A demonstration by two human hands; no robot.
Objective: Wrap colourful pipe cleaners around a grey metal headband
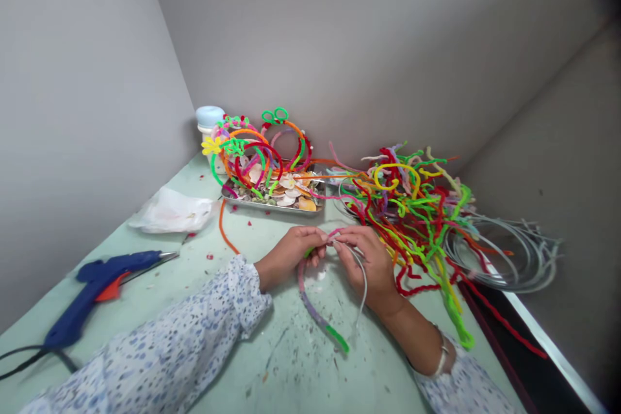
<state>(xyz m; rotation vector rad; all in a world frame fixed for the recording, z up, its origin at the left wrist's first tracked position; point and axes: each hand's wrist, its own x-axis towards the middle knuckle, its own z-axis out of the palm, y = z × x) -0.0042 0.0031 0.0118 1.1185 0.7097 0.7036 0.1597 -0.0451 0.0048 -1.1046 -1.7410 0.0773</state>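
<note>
Light is soft, the back wall [310, 45] blurred, the upper right dark.

left hand [290, 253] and right hand [373, 265] pinch a part-wrapped band [307, 303] in their fingers [353, 240].

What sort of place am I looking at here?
Probably a handicraft workspace: a blue hot-glue gun lies at the left, a metal tray of seashells sits at the back, and a tangle of colorful pipe cleaners is heaped at the right.

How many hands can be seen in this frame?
2: the left hand near the centre and the right hand just beside it, both at the partly wrapped wire.
</note>
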